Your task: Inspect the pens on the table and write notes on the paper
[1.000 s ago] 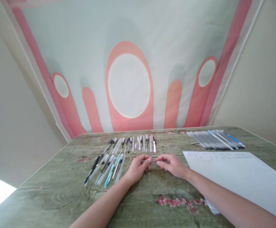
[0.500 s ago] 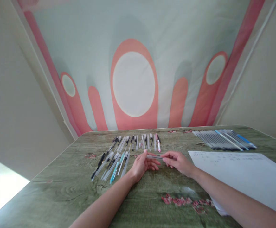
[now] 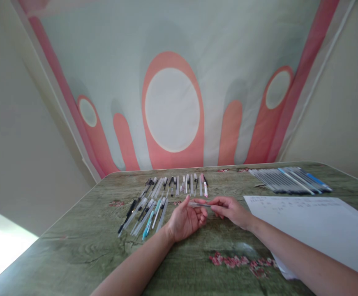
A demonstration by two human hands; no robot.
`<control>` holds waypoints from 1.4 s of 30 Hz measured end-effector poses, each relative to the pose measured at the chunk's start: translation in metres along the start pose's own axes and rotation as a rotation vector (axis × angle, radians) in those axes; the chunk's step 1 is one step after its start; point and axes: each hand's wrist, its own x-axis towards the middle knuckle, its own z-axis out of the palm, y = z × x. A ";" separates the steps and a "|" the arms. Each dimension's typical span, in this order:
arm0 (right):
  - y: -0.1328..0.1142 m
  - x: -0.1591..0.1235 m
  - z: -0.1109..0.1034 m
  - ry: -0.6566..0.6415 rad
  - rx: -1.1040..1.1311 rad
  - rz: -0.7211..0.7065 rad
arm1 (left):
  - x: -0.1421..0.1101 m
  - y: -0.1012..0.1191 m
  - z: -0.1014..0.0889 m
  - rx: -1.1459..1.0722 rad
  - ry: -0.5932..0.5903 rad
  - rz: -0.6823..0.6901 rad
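Observation:
My right hand pinches a clear pen and holds it level just above the table. My left hand is palm up under the pen's left end, fingers loosely curled, thumb near the pen tip. Both hands hover over the green wood-patterned table. Just left of my left hand lies a row of pens, clear, black and teal. Beyond my hands lies a second row of pen parts and caps.
A white sheet of paper covers the table's right side. A bundle of grey and blue pens lies at the far right. A pale cloth with pink shapes hangs behind the table. Table edge runs along the left.
My hands came apart from a joined grip. My left hand turned palm up and opened, while my right hand kept the pen and lifted it slightly.

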 end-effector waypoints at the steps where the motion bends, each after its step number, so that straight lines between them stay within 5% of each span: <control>1: 0.000 0.000 0.000 -0.004 0.002 0.000 | 0.000 0.000 0.001 -0.012 0.010 -0.003; 21: 0.001 -0.002 0.002 0.007 -0.039 -0.026 | -0.004 0.003 0.003 -0.289 -0.080 -0.076; 32: -0.005 -0.001 0.007 0.000 -0.060 -0.043 | 0.000 -0.002 -0.001 -0.272 -0.048 0.002; 36: -0.016 -0.001 0.010 0.029 -0.221 -0.092 | 0.005 -0.004 -0.010 -0.248 -0.039 0.075; 42: -0.037 -0.006 0.001 0.095 -0.836 -0.195 | 0.006 0.000 -0.015 -0.206 -0.013 0.081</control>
